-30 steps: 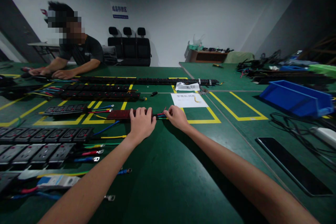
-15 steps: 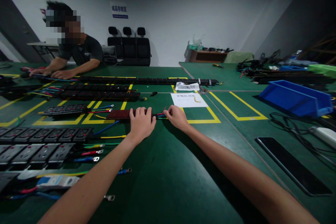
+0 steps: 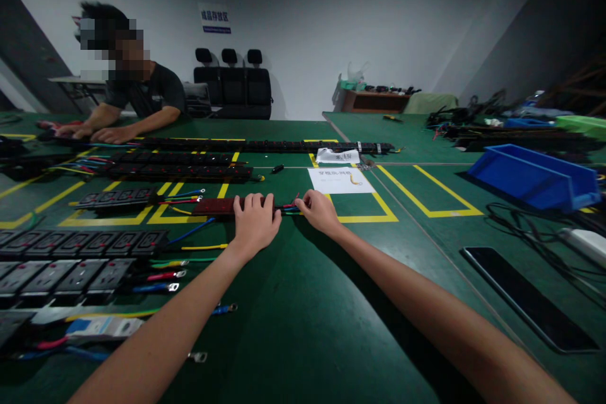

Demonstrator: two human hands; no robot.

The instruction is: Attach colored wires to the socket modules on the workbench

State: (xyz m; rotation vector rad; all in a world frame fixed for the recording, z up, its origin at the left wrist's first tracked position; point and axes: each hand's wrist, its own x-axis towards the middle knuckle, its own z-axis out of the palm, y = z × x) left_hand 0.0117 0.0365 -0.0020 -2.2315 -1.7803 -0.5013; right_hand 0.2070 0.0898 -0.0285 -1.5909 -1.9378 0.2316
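At the far left of the green desk a co-worker's hands rest on long black strips, well apart from the person's own work. Nearer, rows of socket modules lie with loose coloured leads trailing to their right. In the middle, the left hand lies palm-down over the right end of a dark red socket strip, its fingers curled over the far edge and clamping the strip to the desk. The strip's long axis runs left to right across the desk, so most of its body stretches away to the left of the hand, while its wire bundle — red, blue and green strands — comes out of the right end. Just right of that, the right hand has its fingers pinched closed on the wires; the right hand is the nearer one to the bundle, the left the nearer one to the strip's body, and the two hands sit close with only the short run of wire between them. Beyond them lies a white paper sheet, and far to the right a blue bin and a dark flat panel. Against the earlier frames, neither hand nor strip has shifted visibly — only the co-worker's head has moved slightly.
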